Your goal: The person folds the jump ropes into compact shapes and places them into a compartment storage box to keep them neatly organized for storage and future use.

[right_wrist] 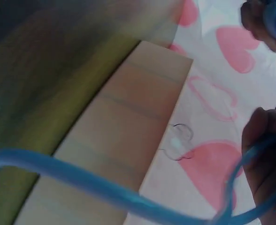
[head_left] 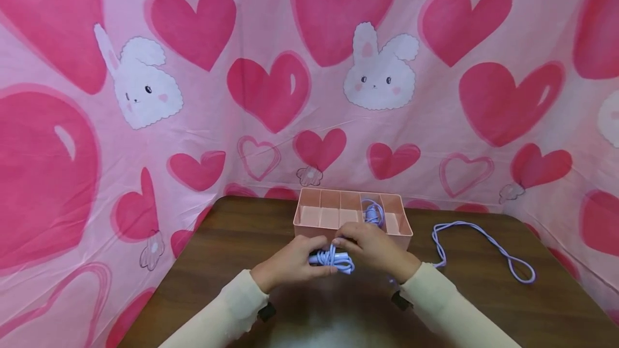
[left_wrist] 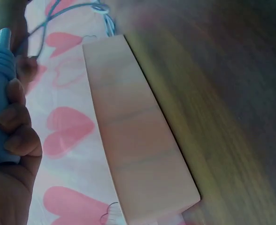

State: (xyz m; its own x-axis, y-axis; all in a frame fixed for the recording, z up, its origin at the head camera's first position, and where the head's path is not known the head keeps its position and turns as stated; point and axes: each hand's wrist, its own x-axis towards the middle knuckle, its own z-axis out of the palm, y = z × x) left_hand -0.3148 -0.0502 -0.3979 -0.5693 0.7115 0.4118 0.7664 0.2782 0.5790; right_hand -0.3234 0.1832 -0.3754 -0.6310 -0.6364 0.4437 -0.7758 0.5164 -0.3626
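A light-blue jump rope (head_left: 332, 258) is bunched in front of the box, its cord wound around the handles. My left hand (head_left: 294, 263) grips this bundle; in the left wrist view the fingers curl around a smooth blue handle (left_wrist: 1, 108) with cord wrapped near its upper end. Close beside it, my right hand (head_left: 376, 246) pinches the rope's cord near the top of the bundle. A blurred length of cord (right_wrist: 88, 185) crosses the right wrist view. The loose doubled end (head_left: 498, 245) lies on the table to the right.
Behind the hands stands a pink divided box (head_left: 309, 231) with several compartments. A coiled blue-purple cord (head_left: 373, 214) sits in the compartment second from the right. The dark wooden table (head_left: 232, 230) ends at a pink heart-and-rabbit cloth (head_left: 271, 154) hanging at the back and sides.
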